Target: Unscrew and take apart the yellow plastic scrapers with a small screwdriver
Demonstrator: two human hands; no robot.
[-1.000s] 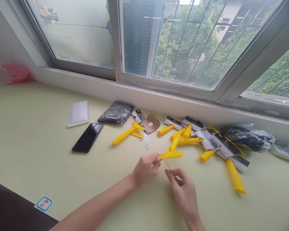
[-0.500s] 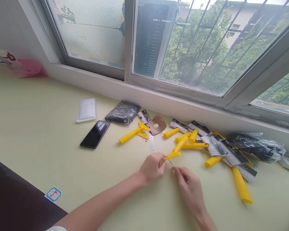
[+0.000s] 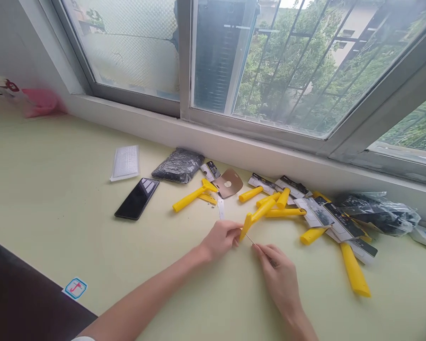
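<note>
Between its thumb and fingers, my left hand grips the head of a yellow scraper, whose handle points away to the upper right. My right hand is closed on a thin screwdriver; its metal shaft reaches to the scraper head, and most of its handle is hidden in the fingers. Just beyond my left hand lie a flat metal blade, a few tiny screws, a yellow cover piece and another yellow scraper.
A pile of yellow scrapers with cards spreads along the right. A black plastic-wrapped bundle lies beyond it. Toward the window are a brown card, a black bag, a phone and a white packet.
My left hand has turned the scraper, so its head now stands more upright against the screwdriver tip. My right hand stays nearly in place. The view has shifted slightly.
</note>
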